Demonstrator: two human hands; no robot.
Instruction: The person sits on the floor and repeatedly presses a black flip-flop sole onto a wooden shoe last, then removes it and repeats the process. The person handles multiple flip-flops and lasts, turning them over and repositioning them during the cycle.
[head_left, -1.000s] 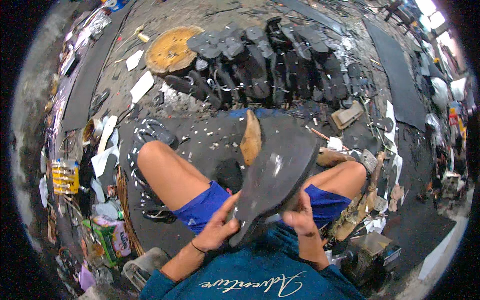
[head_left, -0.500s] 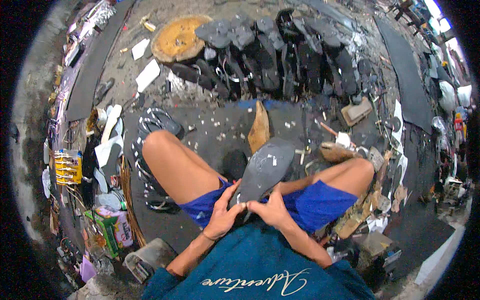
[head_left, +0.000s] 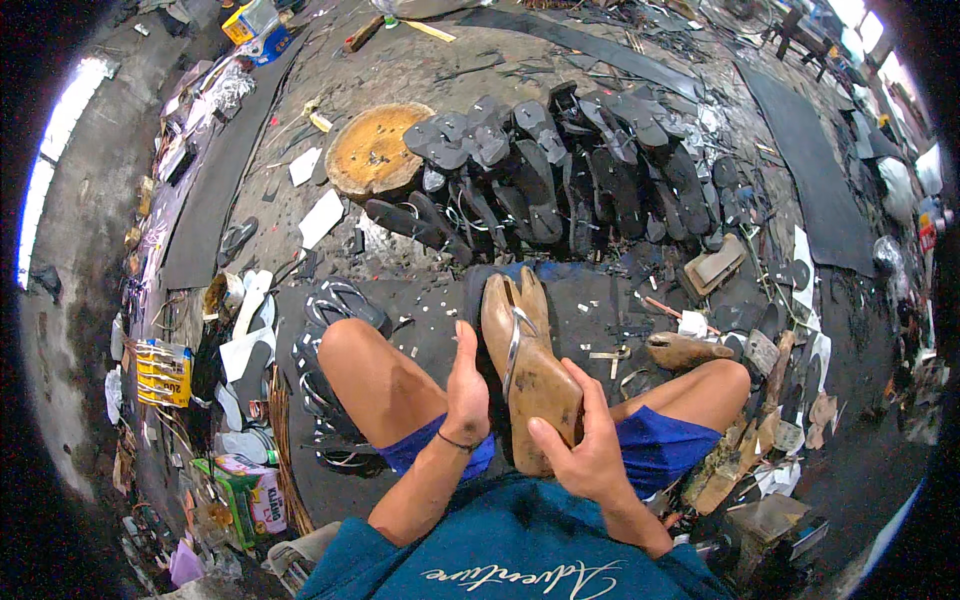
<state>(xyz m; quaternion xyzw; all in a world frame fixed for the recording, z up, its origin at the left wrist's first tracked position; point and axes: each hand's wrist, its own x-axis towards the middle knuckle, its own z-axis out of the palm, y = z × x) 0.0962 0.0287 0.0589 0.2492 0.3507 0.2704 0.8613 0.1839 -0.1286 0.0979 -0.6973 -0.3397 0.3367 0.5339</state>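
Note:
A foot-shaped wooden shoe last [head_left: 545,400] lies between my thighs, its toe end pointing away from me. A thin silver sandal strap [head_left: 516,345] runs over its front part. My right hand [head_left: 580,440] grips the heel end from the right, thumb on top. Just left of the last, my left hand [head_left: 466,390] is held edge-on with its fingers stretched forward, apparently holding nothing. Behind the held last, the narrow wooden toe of another last [head_left: 535,305] shows. Whatever lies under the held last is hidden.
Black sandals [head_left: 540,190] stand in a crowded row ahead, beside a round wood block [head_left: 375,150]. Strapped sandals [head_left: 335,310] lie by my left knee. A loose wooden last [head_left: 688,351] is near my right knee. Scraps and a green box [head_left: 235,495] line the sides.
The dark grey sole that both hands held has turned out of sight; the wooden last with its strap now faces up. My left hand has let go, and the view has tilted up.

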